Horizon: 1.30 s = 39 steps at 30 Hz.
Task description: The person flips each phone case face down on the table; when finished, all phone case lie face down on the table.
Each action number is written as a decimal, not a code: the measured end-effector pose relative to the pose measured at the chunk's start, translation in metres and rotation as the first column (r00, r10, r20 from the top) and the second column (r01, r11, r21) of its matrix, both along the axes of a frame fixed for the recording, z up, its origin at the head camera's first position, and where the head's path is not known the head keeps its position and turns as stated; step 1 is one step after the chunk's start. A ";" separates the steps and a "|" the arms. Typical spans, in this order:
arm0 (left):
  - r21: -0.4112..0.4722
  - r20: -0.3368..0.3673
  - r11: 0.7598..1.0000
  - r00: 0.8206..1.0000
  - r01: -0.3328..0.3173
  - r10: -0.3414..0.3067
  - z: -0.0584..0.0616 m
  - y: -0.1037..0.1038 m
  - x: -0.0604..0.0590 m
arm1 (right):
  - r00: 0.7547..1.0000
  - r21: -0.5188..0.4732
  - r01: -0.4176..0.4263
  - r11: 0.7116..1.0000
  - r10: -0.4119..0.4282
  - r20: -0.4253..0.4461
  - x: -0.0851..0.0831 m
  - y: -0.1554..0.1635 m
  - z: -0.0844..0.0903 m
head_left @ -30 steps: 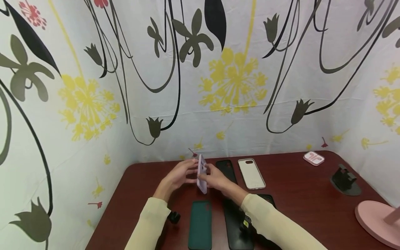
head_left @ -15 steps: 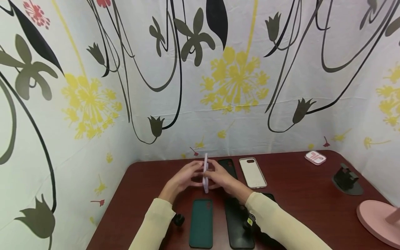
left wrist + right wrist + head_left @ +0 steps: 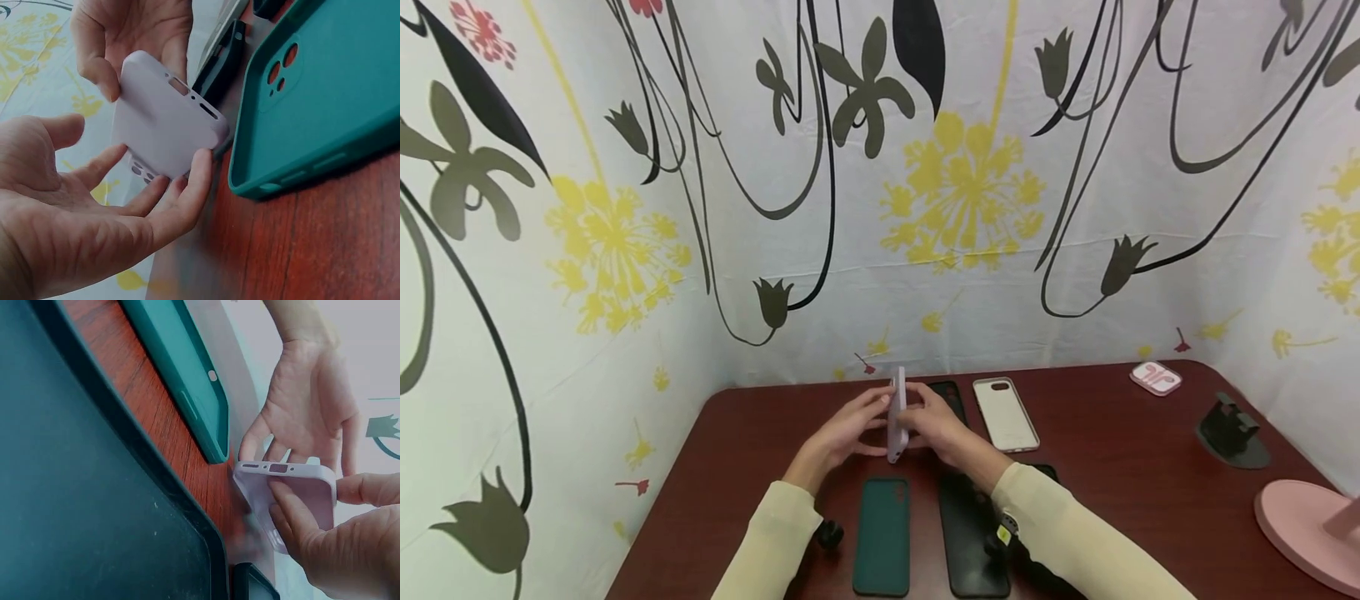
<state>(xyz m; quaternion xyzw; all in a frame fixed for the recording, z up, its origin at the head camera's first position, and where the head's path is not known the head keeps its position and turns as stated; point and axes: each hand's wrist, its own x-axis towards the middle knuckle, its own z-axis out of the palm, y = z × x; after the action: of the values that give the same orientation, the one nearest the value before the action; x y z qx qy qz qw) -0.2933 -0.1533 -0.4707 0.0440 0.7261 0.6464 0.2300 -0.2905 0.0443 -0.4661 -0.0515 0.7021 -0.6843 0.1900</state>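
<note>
The dark red table [image 3: 1120,467] takes up the lower part of the head view, walled on three sides by a flower-printed sheet [image 3: 880,208], and the lilac phone case [image 3: 897,414] held above its middle serves as the landmark for everything else. A second ago that case leaned with its back partly showing; now it stands edge-on and nearly upright, so both hands are judged to be turning it over for a look at its other face. The left hand [image 3: 847,433] lies relaxed and spread on the case's left side, fingertips [image 3: 201,164] touching its lower edge, while the right hand [image 3: 942,431] pinches it from the right between thumb and curled fingers. Nearer the person than the case lie a teal case [image 3: 882,533] and, to its right, a larger black case [image 3: 972,537], both flat with nothing in them. Beyond it sit another black case [image 3: 951,400] and a white case [image 3: 1004,414], the white one open side up and holding nothing. Far right of the case stand a pink round base [image 3: 1303,521], a black stand [image 3: 1231,433] and a small pink earbud box [image 3: 1156,379].
</note>
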 end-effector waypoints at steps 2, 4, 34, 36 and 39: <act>-0.013 -0.008 1.000 1.000 0.002 -0.002 0.000 -0.001 0.000 | 1.000 -0.001 0.010 1.000 -0.010 0.003 0.001 0.000 0.001; -0.019 -0.018 1.000 1.000 0.003 -0.004 0.000 -0.002 0.000 | 1.000 -0.011 0.013 1.000 -0.013 0.007 0.002 0.000 0.001; -0.098 -0.147 0.933 0.932 -0.346 0.331 -0.013 -0.021 -0.010 | 0.972 0.378 -0.004 0.926 0.092 -0.216 -0.002 -0.006 -0.006; -0.109 -0.161 0.928 0.928 -0.355 0.336 -0.013 -0.022 -0.012 | 0.962 0.429 0.009 0.903 0.110 -0.251 -0.002 -0.008 -0.005; -0.125 -0.181 0.921 0.922 -0.368 0.344 -0.012 -0.022 -0.013 | 0.945 0.518 0.050 0.854 0.127 -0.301 -0.004 -0.014 -0.005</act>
<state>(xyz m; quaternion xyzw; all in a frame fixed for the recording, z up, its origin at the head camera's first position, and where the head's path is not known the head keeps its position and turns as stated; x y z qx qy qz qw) -0.3064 -0.1751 -0.4825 -0.0570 0.7860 0.6133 0.0539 -0.2941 0.0304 -0.4715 -0.1242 0.8808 -0.4475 0.0926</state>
